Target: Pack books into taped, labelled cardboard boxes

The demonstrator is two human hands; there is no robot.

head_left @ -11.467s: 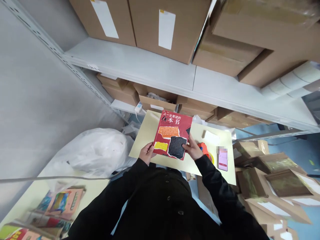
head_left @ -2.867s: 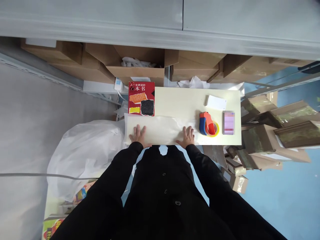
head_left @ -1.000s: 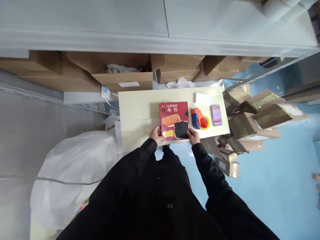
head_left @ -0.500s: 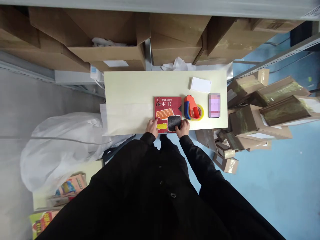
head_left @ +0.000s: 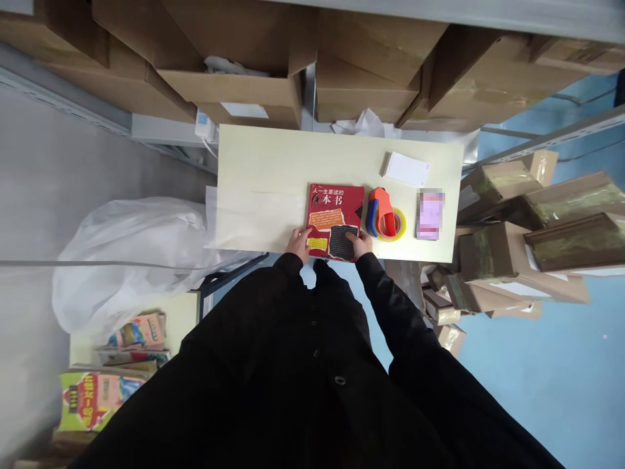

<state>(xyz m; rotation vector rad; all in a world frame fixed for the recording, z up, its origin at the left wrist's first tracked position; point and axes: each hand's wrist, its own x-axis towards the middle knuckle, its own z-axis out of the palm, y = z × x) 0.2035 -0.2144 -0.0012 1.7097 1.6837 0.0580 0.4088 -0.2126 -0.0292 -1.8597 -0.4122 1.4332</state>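
Observation:
A red book (head_left: 336, 207) with orange, yellow and black panels on its cover lies face up at the near edge of the pale table (head_left: 263, 156). My left hand (head_left: 299, 245) grips its lower left edge, thumb on the cover. On the opposite edge my right hand (head_left: 360, 245) holds the book, its thumb resting over the black panel. Just right of the book is a red and blue tape dispenser (head_left: 383, 213) with a roll of clear yellowish tape (head_left: 401, 225). The fingers under the book are hidden.
A white stack of slips (head_left: 407, 169) and a phone (head_left: 430, 215) lie on the table's right part. Large cardboard boxes (head_left: 366, 91) fill the shelf behind. Cartons (head_left: 517, 260) are piled at right. A white plastic bag (head_left: 131, 260) and books (head_left: 97, 397) are at left.
The view has shifted and tilted slightly, so the table appears turned clockwise. Both hands stay on the book; my right thumb reaches further over the cover.

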